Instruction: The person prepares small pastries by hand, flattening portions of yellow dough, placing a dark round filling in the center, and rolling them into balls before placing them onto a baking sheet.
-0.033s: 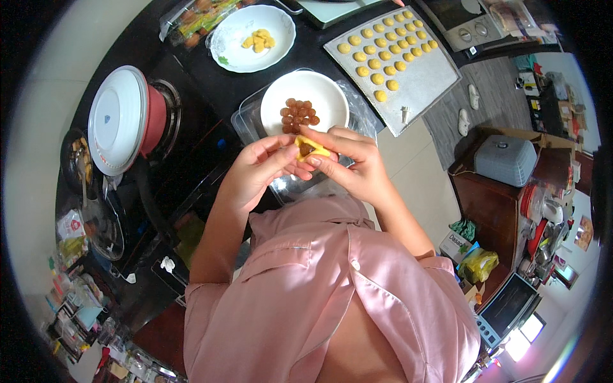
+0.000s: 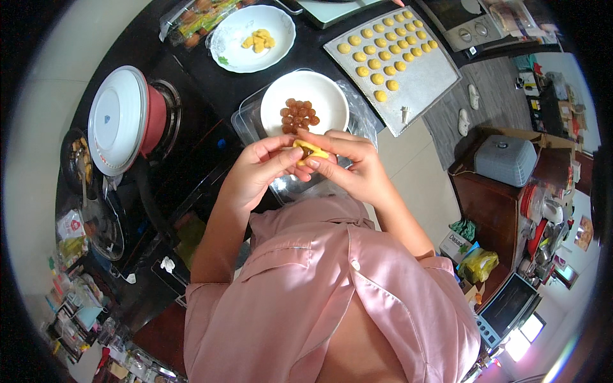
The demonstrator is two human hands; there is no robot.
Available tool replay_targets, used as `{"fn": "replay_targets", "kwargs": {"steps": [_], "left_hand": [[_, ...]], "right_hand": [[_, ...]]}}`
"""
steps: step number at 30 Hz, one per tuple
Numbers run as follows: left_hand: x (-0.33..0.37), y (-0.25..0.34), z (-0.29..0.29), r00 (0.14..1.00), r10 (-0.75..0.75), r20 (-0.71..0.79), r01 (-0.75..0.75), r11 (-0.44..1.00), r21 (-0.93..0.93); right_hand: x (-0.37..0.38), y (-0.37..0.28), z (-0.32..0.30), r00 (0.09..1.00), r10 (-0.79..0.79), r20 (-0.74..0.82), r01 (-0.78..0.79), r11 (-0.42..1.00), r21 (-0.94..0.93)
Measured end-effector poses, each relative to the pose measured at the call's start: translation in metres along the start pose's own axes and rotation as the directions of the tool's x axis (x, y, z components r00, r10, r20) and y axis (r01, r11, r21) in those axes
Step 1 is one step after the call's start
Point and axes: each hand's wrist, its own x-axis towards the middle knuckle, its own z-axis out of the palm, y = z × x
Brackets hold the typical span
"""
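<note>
A piece of yellow dough [image 2: 315, 152] is pinched between both my hands, with some brown filling showing in its opening. My left hand [image 2: 265, 167] is closed on its left side, the thumb lying at the filling. On the right side, my right hand [image 2: 351, 159] grips the dough with thumb and fingers. Just beyond my fingertips stands a white bowl [image 2: 329, 96] with several brown filling balls [image 2: 299, 113] in it. A metal baking tray [image 2: 424, 96] at the far right carries rows of round yellow dough pieces [image 2: 384, 43].
A white scalloped dish [image 2: 284, 32] with yellow dough lumps [image 2: 258, 41] stands beyond the bowl. To the left are a red pot [image 2: 155, 118] under a white lid [image 2: 115, 121] and a dark pan [image 2: 78, 159]. A clear plastic container [image 2: 246, 118] lies under the bowl.
The dough's edges have drawn closer over the filling, so less brown shows. My right hand's thumb and fingers have shifted slightly left; the rest looks the same.
</note>
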Motion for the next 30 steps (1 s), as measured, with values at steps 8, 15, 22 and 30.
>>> {"fn": "replay_targets", "kwargs": {"steps": [8, 15, 22, 30], "left_hand": [[-0.001, 0.013, 0.008, 0.999, -0.033, -0.024, 0.035, 0.995, 0.095], [-0.002, 0.022, 0.012, 0.995, 0.037, -0.096, -0.017, 0.979, 0.204], [-0.009, 0.028, 0.008, 0.974, -0.200, -0.103, 0.204, 0.979, 0.026], [0.000, 0.015, 0.002, 0.999, 0.017, -0.051, -0.012, 0.995, 0.095]], "right_hand": [[0.000, -0.010, -0.008, 0.985, 0.171, 0.028, -0.174, 0.978, 0.113], [0.001, -0.007, 0.004, 0.996, 0.028, -0.082, -0.021, 0.996, 0.088], [-0.001, -0.002, 0.002, 0.998, -0.003, -0.070, 0.000, 0.999, -0.038], [0.003, -0.003, -0.002, 0.999, 0.035, -0.009, -0.033, 0.986, 0.162]]}}
